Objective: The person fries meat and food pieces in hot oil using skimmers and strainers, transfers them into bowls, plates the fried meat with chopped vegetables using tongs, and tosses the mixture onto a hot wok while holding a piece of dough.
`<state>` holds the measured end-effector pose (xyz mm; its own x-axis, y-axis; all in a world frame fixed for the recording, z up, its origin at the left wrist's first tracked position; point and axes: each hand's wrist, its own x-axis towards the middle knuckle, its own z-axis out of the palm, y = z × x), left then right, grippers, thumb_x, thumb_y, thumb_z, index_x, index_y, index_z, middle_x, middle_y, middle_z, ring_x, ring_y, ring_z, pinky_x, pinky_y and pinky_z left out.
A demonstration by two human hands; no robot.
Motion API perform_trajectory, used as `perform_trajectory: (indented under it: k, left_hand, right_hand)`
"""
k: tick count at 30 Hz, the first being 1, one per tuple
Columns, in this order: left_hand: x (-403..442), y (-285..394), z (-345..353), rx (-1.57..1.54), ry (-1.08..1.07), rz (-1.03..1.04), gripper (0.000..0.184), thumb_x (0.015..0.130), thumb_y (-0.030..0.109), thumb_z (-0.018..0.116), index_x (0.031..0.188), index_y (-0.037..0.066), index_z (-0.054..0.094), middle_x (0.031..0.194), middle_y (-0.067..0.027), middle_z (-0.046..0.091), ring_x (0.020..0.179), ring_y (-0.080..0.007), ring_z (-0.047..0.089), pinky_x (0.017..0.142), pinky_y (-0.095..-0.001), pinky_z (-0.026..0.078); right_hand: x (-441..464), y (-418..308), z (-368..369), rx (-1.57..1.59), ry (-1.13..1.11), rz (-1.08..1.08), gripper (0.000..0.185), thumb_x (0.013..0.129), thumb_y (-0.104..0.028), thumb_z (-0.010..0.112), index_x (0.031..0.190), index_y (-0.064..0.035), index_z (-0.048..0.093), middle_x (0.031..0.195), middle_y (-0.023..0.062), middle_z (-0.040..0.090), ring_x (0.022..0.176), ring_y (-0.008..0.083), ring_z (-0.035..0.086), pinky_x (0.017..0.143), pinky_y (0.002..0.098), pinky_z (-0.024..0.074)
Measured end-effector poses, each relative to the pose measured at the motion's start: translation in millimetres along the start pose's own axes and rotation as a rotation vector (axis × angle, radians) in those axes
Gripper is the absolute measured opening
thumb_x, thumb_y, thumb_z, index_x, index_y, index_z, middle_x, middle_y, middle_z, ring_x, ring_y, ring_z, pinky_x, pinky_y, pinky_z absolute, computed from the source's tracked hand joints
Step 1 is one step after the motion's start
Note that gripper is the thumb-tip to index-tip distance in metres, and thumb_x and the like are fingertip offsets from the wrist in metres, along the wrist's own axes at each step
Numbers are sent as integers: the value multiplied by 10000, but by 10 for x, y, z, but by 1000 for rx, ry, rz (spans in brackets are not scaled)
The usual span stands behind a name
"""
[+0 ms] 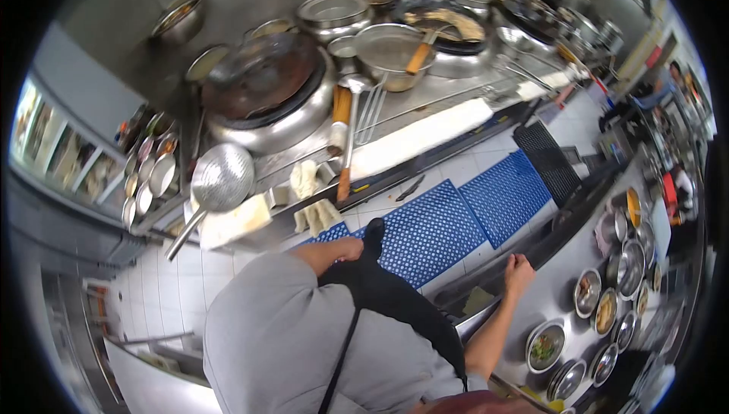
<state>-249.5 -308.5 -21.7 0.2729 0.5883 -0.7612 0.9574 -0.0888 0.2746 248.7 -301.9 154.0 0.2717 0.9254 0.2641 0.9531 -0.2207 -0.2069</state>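
Note:
My left hand hangs low before my dark trousers with its fingers curled in, and nothing shows in it. Just beyond it, gloves or cloths drape over the stove's front edge. My right hand is raised beside the steel counter on the right, its fingers bent together and nothing visible in them. The nearest bowl to that arm is a steel bowl with green food. On the stove's front lie a perforated skimmer, a ladle and a bamboo brush.
A large dark wok sits on the left burner; another wok holds pale liquid. A strainer rests between them. Blue perforated mats cover the floor. Several steel bowls crowd the right counter. A person is far right.

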Motion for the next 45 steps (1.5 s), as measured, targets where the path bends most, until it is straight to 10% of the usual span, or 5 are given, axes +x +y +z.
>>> perform_trajectory:
  k: [20,42,45]
  left_hand:
    - [10,-51,48,-61,59,129,391,658,65,587,1035,88,690,983,-138,712,967,-320,677,795,-420,537]
    - [-200,212,-324,-270,338,172,355,694,119,684,1049,112,694,884,-128,706,905,-273,686,749,-394,532]
    - [-780,789,-992,-455,121,132,343,723,89,659,1063,125,693,926,-125,699,896,-304,670,800,-415,533]
  right_hand:
    - [2,-57,-76,-53,-60,45,236,885,-309,626,877,-94,721,831,135,707,793,341,666,772,444,466]
    - [-8,-49,-27,-44,-23,32,230,877,-302,644,810,-91,708,765,133,691,751,322,662,753,442,447]
    - [0,-24,14,-87,-24,23,233,878,-305,643,798,-95,705,758,126,692,755,314,666,752,441,446]
